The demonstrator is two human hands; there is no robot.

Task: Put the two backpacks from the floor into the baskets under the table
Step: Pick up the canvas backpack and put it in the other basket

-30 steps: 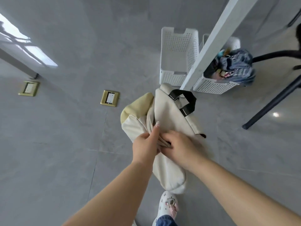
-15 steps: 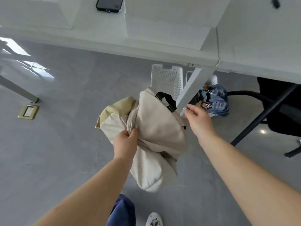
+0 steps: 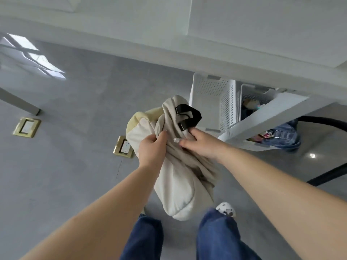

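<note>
A cream and pale-yellow backpack (image 3: 178,186) with a black top handle hangs in the air over the grey floor. My left hand (image 3: 151,147) grips its bunched fabric on the left. My right hand (image 3: 199,144) grips the fabric just below the black handle. Two white perforated baskets stand under the white table (image 3: 262,34). The left basket (image 3: 210,94) looks empty and sits just beyond the backpack. The right basket (image 3: 251,96) holds a blue denim backpack (image 3: 281,136), partly hidden by a slanted white table leg (image 3: 262,119).
Two brass floor sockets (image 3: 124,147) (image 3: 27,127) are set in the grey tiles on the left. A black chair base (image 3: 326,173) stands at the right. Another table leg (image 3: 20,104) sits at far left. My jeans and a white shoe (image 3: 226,209) show below.
My right hand, reaching toward the table leg half a second ago, has come back onto the cream backpack. The bag is lifted and nearer the left basket.
</note>
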